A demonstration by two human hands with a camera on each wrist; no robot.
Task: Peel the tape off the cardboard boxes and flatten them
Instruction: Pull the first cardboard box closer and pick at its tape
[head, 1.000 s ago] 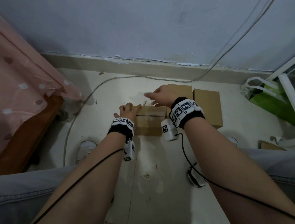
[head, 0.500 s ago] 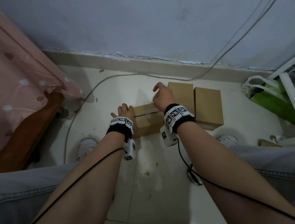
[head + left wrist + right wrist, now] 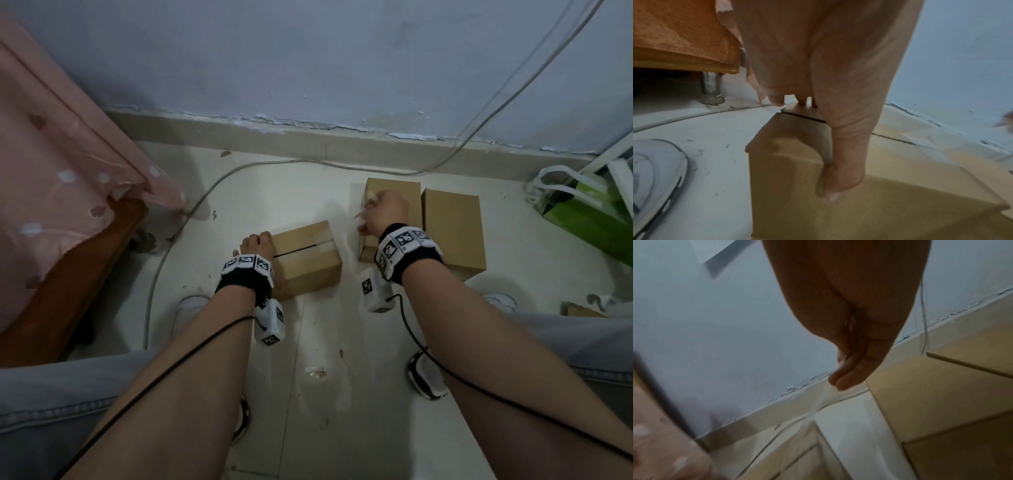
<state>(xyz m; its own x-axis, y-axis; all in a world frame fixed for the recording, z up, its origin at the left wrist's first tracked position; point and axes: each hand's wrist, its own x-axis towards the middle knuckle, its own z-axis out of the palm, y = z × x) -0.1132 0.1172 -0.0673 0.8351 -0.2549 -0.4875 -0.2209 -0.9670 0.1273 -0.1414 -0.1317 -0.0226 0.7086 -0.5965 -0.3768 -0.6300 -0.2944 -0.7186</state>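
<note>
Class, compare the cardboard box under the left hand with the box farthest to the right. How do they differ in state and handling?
The near box shows an open slit along its top seam; the far-right box shows a plain closed top. The left hand holds the near box at its left end; no hand touches the far-right box. The near box sits skewed; the far-right box lies lengthwise toward the wall. Both are brown cardboard on the floor.

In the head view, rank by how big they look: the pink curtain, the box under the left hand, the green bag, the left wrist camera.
1. pink curtain
2. green bag, partly cut off by the frame edge, and box: too alike to rank
3. left wrist camera
</note>
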